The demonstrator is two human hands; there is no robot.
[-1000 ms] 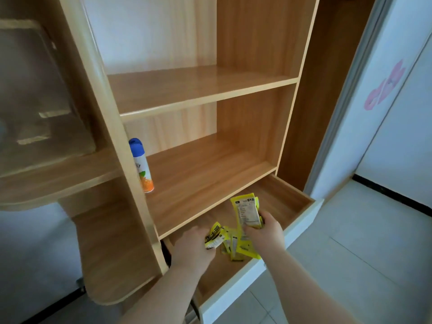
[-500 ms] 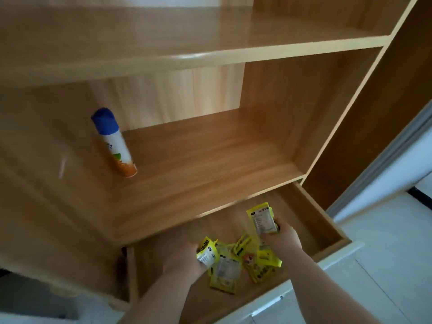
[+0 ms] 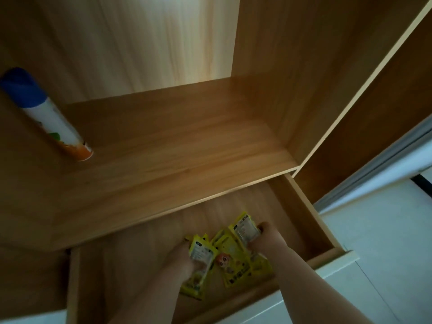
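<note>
Obs., head view. Dim and slightly blurred.

Landmark = drawer, pulled out. Light wood walls, white front at its near edge.

L hand: inside drawer, near its front, left of the pile. Fingers curled round L sachet, which is yellow w/ white label panel up. Looks like a full grip, but blur hides my fingertips.

R hand: inside drawer, right of the pile, nearer drawer's right wall. Thumb + fingers pinch R sachet, raised and tilted. Label panel faces me, top end points toward drawer's back.

Loose sachets: flat on drawer bottom, between my two hands, overlapping and fanned. One shows a cartoon face w/ orange hair. Pile touches L sachet. Contact w/ R sachet and exact count: can't tell.

Surface: drawer bottom is wood-grain laminate, matt, in shade. Shelf board sits directly above drawer's back part, w/ same grain and a pale edge band. Spray can stands on it, well up-left of drawer: blue cap, white body, orange base.

Room: pale floor tiles to the right of drawer front. Cabinet side panel rises from drawer's right rear corner. Grey-white door frame lies just beyond that, up-right of drawer.
</note>
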